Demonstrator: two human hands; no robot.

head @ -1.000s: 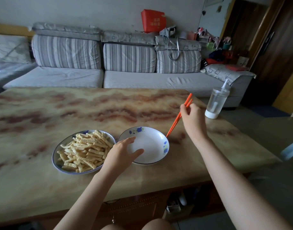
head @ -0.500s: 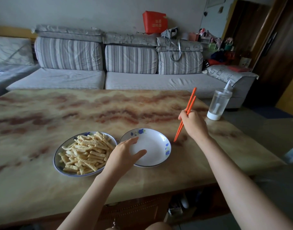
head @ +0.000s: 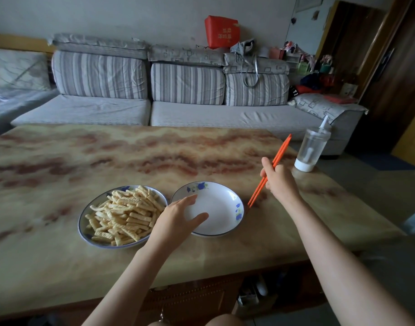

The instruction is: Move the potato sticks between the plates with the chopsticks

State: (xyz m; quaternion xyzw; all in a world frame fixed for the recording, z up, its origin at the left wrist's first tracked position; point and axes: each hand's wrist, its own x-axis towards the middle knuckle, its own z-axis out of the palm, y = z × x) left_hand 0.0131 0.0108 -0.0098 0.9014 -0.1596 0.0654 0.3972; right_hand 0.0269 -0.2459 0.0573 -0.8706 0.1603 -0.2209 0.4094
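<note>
A blue-rimmed plate (head: 83, 228) on the left holds a heap of crinkled potato sticks (head: 125, 214). Touching its right side stands an empty white plate (head: 221, 208) with blue flowers. My left hand (head: 175, 220) rests on the empty plate's near left rim, fingers spread, thumb inside the bowl. My right hand (head: 280, 182) is closed around a pair of orange chopsticks (head: 280, 151), held upright and tilted, tips down on the table just right of the empty plate.
The marbled table (head: 107, 161) carries a clear lidded cup (head: 311, 149) with a straw at its far right edge. A striped grey sofa (head: 178, 90) runs behind the table. The table's near edge lies below my forearms.
My right hand has drawn nearer and lifted the chopsticks into a steeper, more upright tilt beside the empty plate. My left hand stays on that plate's rim.
</note>
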